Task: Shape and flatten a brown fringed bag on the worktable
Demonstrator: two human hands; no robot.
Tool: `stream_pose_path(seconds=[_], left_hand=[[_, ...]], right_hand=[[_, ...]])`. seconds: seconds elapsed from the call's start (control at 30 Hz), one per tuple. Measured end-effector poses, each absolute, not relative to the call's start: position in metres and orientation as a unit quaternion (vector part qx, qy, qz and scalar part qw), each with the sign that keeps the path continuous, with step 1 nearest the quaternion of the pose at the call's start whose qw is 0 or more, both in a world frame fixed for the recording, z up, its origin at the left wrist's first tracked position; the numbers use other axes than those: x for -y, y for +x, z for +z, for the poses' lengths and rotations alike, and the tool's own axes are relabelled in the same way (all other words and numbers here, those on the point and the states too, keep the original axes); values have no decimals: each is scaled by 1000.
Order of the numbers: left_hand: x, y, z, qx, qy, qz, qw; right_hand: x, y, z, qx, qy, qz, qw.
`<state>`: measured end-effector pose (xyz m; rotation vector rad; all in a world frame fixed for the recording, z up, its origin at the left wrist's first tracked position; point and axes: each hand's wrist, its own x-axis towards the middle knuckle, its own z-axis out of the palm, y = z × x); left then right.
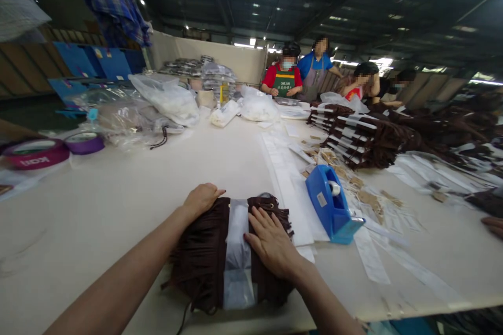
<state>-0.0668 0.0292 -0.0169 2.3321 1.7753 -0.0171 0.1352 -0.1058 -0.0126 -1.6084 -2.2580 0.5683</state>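
A dark brown fringed bundle [204, 256] lies on the table in front of me, with a whitish, slightly see-through band [238, 256] running across its middle. Small metal eyelets show near its far edge, and a thin cord hangs from its near left corner. My left hand [202, 200] grips the bundle's far left edge, its fingers partly hidden behind it. Spread flat, my right hand [271, 241] presses on the top just right of the band, fingertips by its edge. To the right stands a blue tape dispenser [324, 201], apart from both hands.
White paper strips [281, 183] lie beside the dispenser. Banded brown fringed stacks [353, 136] and loose tags [369, 204] are at right. Tape rolls [37, 154] and plastic bags [165, 99] lie left. Several co-workers stand across the table; another person's hand [493, 226] shows at right.
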Motion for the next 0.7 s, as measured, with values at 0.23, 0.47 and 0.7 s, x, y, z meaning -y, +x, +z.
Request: stream_pose_path(seconds=[0.23, 0.47, 0.7], left_hand=[[-31, -55, 0, -606, 794, -2, 54], [30, -51, 19, -541, 840, 40, -19], [61, -41, -12, -531, 846, -9, 51]], right_hand=[[111, 145, -18, 760, -586, 251, 127], [110, 141, -9, 758, -604, 124, 213], [87, 142, -20, 740, -612, 223, 166]])
